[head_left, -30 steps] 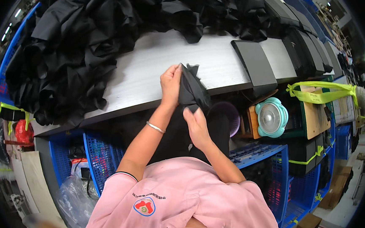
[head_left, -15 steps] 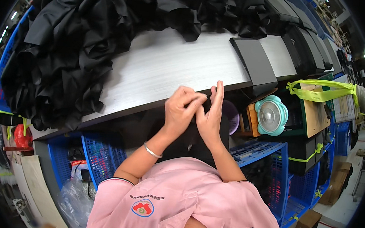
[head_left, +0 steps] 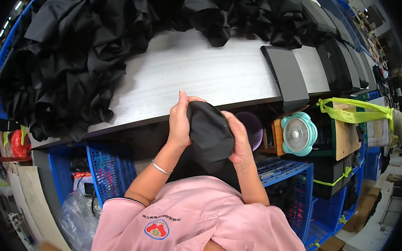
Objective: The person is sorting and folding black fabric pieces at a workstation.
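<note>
Cloth (head_left: 210, 131), black and softly rounded, is held in front of you, just off the near edge of the white table (head_left: 191, 69). Your left hand (head_left: 180, 124) and right hand (head_left: 241, 140) grip its opposite sides (some fingers are hidden behind it). You seem to be spreading or shaping it; the next move calls for even hold from both sides. Count: 2 hands, 1 held cloth, 1 teal fan (head_left: 298, 133), 1 purple container (head_left: 254, 130); the black fabric heap (head_left: 86, 38) is too tangled to count.

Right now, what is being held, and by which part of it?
A rounded black fabric piece, its left side in the left hand, its right side in the right hand.
</note>
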Action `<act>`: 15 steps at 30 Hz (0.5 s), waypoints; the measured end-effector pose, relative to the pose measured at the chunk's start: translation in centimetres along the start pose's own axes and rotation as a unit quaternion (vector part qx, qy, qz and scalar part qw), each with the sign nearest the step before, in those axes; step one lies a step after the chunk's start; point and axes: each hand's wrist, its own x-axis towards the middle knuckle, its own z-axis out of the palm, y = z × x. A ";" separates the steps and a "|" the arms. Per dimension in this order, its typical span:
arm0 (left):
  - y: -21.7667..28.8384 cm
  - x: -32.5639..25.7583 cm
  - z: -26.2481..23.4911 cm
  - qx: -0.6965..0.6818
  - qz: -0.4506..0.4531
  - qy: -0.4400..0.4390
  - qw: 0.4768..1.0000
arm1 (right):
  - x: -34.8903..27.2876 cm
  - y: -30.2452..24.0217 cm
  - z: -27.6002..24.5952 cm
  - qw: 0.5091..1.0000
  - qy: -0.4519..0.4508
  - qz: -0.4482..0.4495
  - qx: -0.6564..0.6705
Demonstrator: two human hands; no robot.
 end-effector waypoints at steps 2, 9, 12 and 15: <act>-0.2 0.0 -0.5 -0.179 -0.162 -0.039 0.970 | 0.2 -1.1 1.4 0.993 0.034 -0.098 -0.053; -4.4 -3.6 -2.9 -0.260 -0.380 -0.232 0.857 | 3.2 2.7 -2.7 0.938 0.069 -0.124 -0.315; -5.3 -5.7 -2.3 -0.244 -0.458 -0.219 0.826 | 2.3 5.9 -0.9 0.954 -0.004 -0.018 -0.300; -6.8 -7.3 3.2 -0.769 -0.169 -0.282 0.548 | 2.8 14.2 -3.6 0.941 -0.113 0.156 -0.279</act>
